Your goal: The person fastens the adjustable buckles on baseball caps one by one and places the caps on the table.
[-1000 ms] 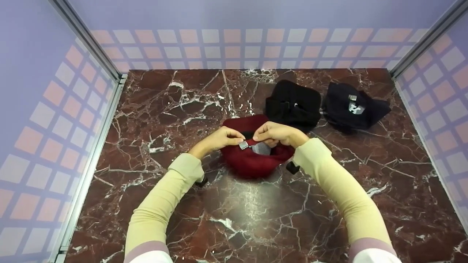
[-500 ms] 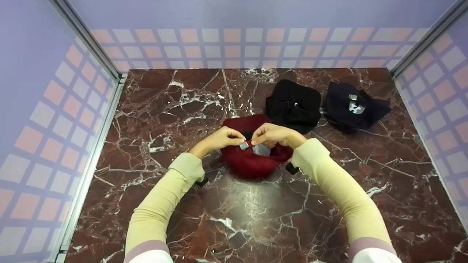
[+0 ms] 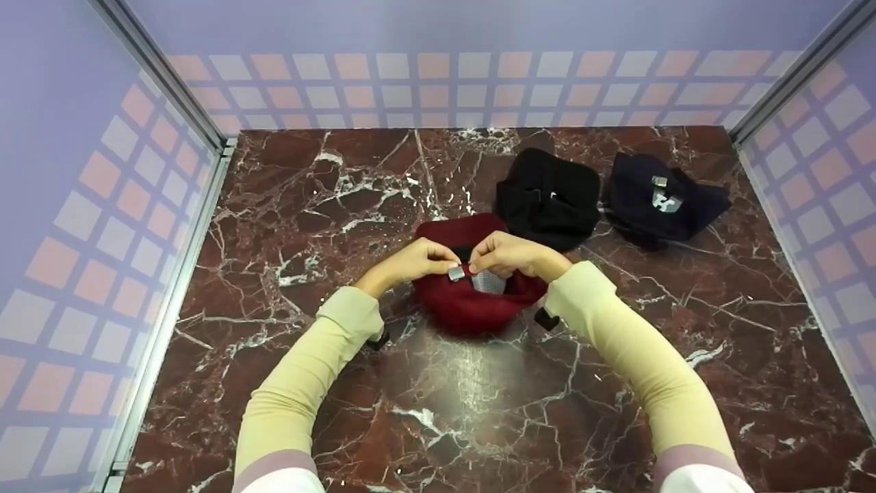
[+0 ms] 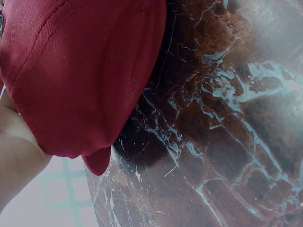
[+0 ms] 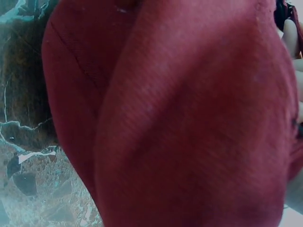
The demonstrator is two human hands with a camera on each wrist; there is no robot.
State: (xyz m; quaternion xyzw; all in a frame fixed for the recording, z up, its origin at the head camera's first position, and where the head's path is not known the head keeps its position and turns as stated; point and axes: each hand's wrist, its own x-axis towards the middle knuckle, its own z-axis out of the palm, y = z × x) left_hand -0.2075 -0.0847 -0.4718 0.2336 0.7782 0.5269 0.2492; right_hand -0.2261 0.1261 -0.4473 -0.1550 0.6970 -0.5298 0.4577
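In the head view a dark red cap (image 3: 462, 308) sits mid-table, its back strap facing up. My left hand (image 3: 417, 260) pinches the strap beside its silver buckle (image 3: 456, 273), thumb against forefinger. From the other side my right hand (image 3: 510, 253) pinches the short red strap (image 3: 468, 268) close by the buckle. Grey mesh lining (image 3: 489, 282) shows inside the opening. Red cap fabric (image 4: 80, 75) fills much of the left wrist view, with the left wrist at its edge. In the right wrist view the red crown (image 5: 189, 118) covers most of the right fingers (image 5: 299, 75).
A black cap (image 3: 547, 198) lies just behind the red one, close to my right hand. Farther right is a navy cap (image 3: 664, 198) with a metal buckle and a white emblem. Tiled panels (image 3: 438, 82) border the marble table (image 3: 308, 205) at the back and both sides.
My right hand has shifted slightly left along the strap, closer to the buckle, so less red strap shows between the hands. The left hand stays nearly still. The other caps have not moved.
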